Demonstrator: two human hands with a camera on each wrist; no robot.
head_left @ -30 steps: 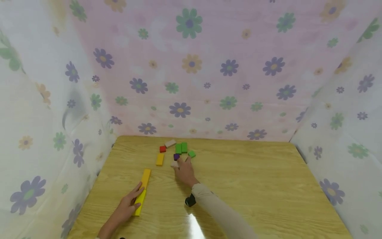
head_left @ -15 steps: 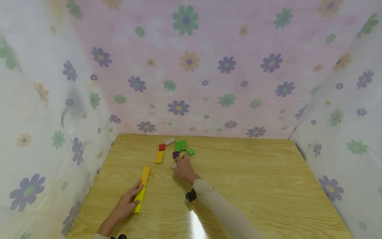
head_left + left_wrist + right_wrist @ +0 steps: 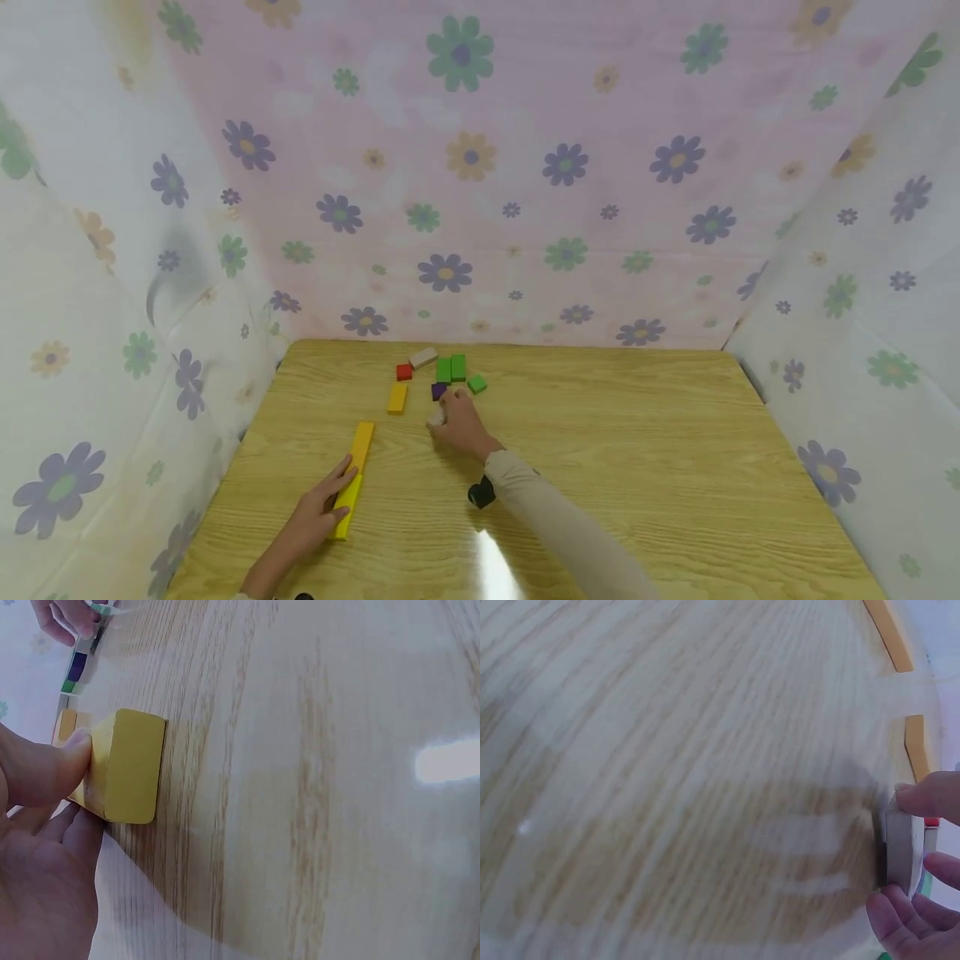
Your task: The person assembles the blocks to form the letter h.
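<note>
My left hand (image 3: 309,518) grips a long yellow block (image 3: 348,505) lying on the table, thumb on one side and fingers on the other. An orange block (image 3: 362,447) lies end to end with it, forming one line. In the left wrist view the thumb presses the side of the yellow block (image 3: 136,766). Further back, my right hand (image 3: 465,427) pinches a pale wooden block (image 3: 904,846) between thumb and fingertips, close over the tabletop. The fingers partly cover this block. A small purple block (image 3: 438,391) sits just beyond the fingertips.
Behind the right hand lie two green blocks (image 3: 452,368) side by side and a smaller green block (image 3: 477,384). Left of them are a red block (image 3: 404,372), another pale block (image 3: 423,358) and a short orange block (image 3: 397,399). Flowered cloth (image 3: 480,208) encloses the table's back and sides.
The right hand's fingers, spread over the pale wood earlier, have drawn together and now pinch the block. The left hand keeps its hold on the yellow block. The head view has shifted slightly.
</note>
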